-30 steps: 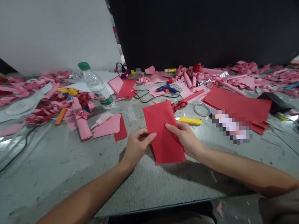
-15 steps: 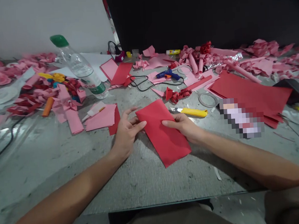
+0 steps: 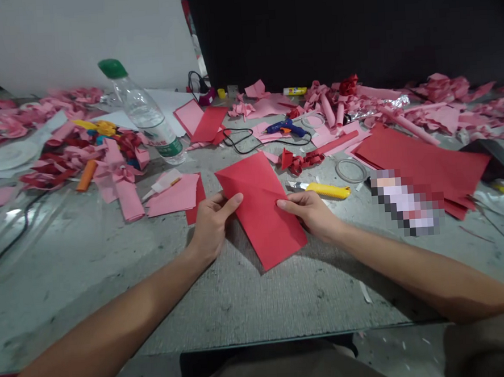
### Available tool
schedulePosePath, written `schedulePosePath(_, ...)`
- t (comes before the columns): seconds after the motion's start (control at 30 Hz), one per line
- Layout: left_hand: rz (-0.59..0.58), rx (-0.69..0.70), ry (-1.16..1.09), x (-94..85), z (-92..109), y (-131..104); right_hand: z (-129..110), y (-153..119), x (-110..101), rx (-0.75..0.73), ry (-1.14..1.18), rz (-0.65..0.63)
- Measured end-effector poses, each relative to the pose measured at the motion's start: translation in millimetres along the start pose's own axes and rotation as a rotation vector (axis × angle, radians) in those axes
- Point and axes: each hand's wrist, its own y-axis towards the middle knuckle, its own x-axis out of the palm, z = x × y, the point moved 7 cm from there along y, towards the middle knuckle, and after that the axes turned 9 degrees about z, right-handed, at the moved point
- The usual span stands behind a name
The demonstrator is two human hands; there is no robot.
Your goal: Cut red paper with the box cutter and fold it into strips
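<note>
A folded sheet of red paper [image 3: 265, 222] is held tilted above the table in front of me, with a crease running across its upper part. My left hand [image 3: 213, 222] pinches its left edge, thumb on top and fingers behind. On the opposite edge, my right hand [image 3: 313, 210] grips the sheet the same way, its fingers mostly hidden underneath. Just beyond the right hand lies a yellow utility knife [image 3: 326, 190] with its blade out. Pink paper pieces [image 3: 173, 196] rest on the table beyond the left hand.
A clear water bottle [image 3: 147, 118] with a green cap stands at the back left. Behind the sheet lie a blue glue gun [image 3: 286, 128] and its black cord. Red paper sheets [image 3: 421, 161] are stacked at right, near a tape roll [image 3: 350, 171]. Pink scraps [image 3: 446, 88] line the back.
The red paper has shifted slightly left and away from me; its upper part now shows a clear fold line. My left thumb and fingers have closed onto its edge.
</note>
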Motion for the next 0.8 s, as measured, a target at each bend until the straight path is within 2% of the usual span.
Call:
schedulePosePath(0.13, -0.178, -0.075, 0.048, 10.5, -6, -11, -1, 3, -4, -0.006, 0.087, 0.051)
schedulePosePath(0.2, -0.215, -0.06, 0.088, 11.9, -7, -14, -2, 4, -3, -0.017, 0.096, 0.049)
schedulePosePath(0.3, -0.171, -0.021, 0.123, 6.8, -6, -12, -6, 5, -2, -0.12, 0.101, 0.071)
schedulePosePath(0.4, -0.136, -0.006, 0.134, 2.8, -6, -9, -6, 5, -7, -0.194, 0.103, 0.15)
schedulePosePath(0.53, -0.161, -0.043, 0.069, 6.7, -7, -9, -4, 6, -12, -0.125, 0.158, 0.18)
schedulePosePath(0.67, -0.141, -0.102, 0.013, 9.6, -8, -8, -8, 6, -13, -0.06, 0.239, 0.144)
schedulePosePath(0.8, -0.108, -0.123, 0.024, 10.0, -9, -9, -12, 4, -7, -0.064, 0.19, 0.077)
